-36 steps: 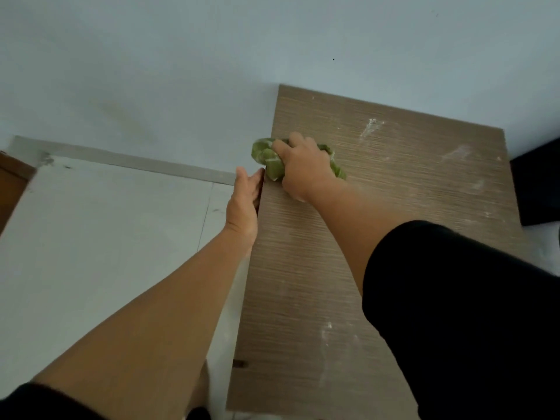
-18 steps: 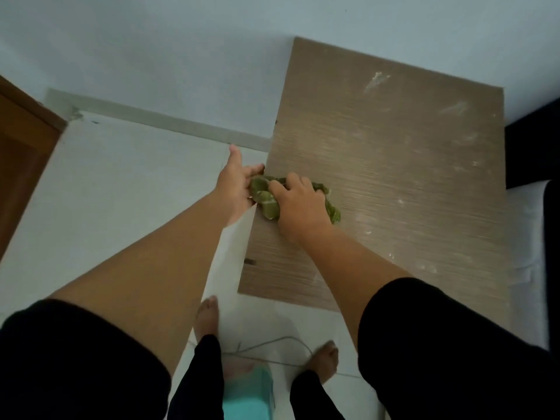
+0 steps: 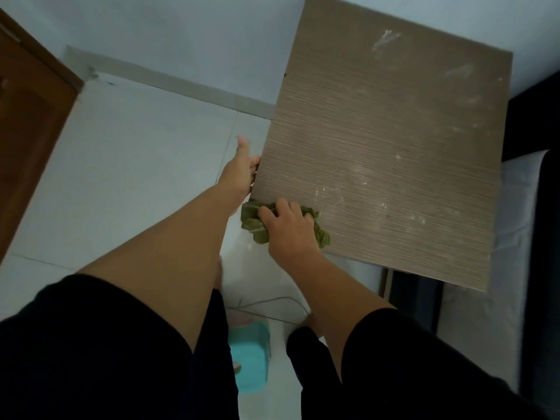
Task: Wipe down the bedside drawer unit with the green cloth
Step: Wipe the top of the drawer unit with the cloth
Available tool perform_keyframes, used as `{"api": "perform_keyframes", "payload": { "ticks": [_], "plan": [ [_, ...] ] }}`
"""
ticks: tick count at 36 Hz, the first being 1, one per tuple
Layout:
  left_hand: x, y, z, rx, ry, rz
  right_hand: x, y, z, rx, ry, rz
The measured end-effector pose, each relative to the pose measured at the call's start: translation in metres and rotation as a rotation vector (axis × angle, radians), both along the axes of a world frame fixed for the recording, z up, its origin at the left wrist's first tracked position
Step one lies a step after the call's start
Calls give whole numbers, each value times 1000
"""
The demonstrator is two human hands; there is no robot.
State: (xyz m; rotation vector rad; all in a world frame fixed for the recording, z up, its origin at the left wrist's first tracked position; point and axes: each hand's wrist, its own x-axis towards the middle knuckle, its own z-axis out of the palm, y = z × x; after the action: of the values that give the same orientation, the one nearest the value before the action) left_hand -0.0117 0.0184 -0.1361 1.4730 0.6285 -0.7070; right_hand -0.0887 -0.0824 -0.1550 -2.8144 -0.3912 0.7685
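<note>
The bedside drawer unit (image 3: 394,153) shows its brown wood-grain top, with pale dusty smears near the back and right. My right hand (image 3: 288,228) presses a crumpled green cloth (image 3: 254,221) onto the top's front left corner, the cloth hanging partly over the edge. My left hand (image 3: 241,168) rests flat against the unit's left side edge, fingers extended, holding nothing.
A pale wall stands behind the unit and white floor tiles (image 3: 127,177) lie to the left. A brown wooden door (image 3: 27,122) is at far left. A teal container (image 3: 251,359) and a thin cable lie by my feet. A white-sheeted bed (image 3: 515,237) borders the right.
My right hand has dragged the cloth along the left edge from the back of the top to its front corner. My left hand slid the same way along the side.
</note>
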Motion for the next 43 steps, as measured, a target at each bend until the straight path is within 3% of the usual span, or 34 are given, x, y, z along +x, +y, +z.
{"api": "perform_keyframes", "payload": {
  "ticks": [15,25,31,34,40,43],
  "plan": [
    [17,-15,18,295,-27,-48,15,-24,29,94,174,-10],
    [90,-45,29,391,-268,-90,128,-75,58,139,-180,-195],
    [132,-71,21,590,-321,-331,198,-102,62,30,-435,-220],
    [148,-82,12,592,-425,-411,227,-115,58,27,-511,-254],
    [182,-99,-8,593,-448,-603,279,-132,41,-18,-623,-285],
    [200,-97,-30,685,-502,-660,305,-138,30,-62,-682,-276]
  ]
}}
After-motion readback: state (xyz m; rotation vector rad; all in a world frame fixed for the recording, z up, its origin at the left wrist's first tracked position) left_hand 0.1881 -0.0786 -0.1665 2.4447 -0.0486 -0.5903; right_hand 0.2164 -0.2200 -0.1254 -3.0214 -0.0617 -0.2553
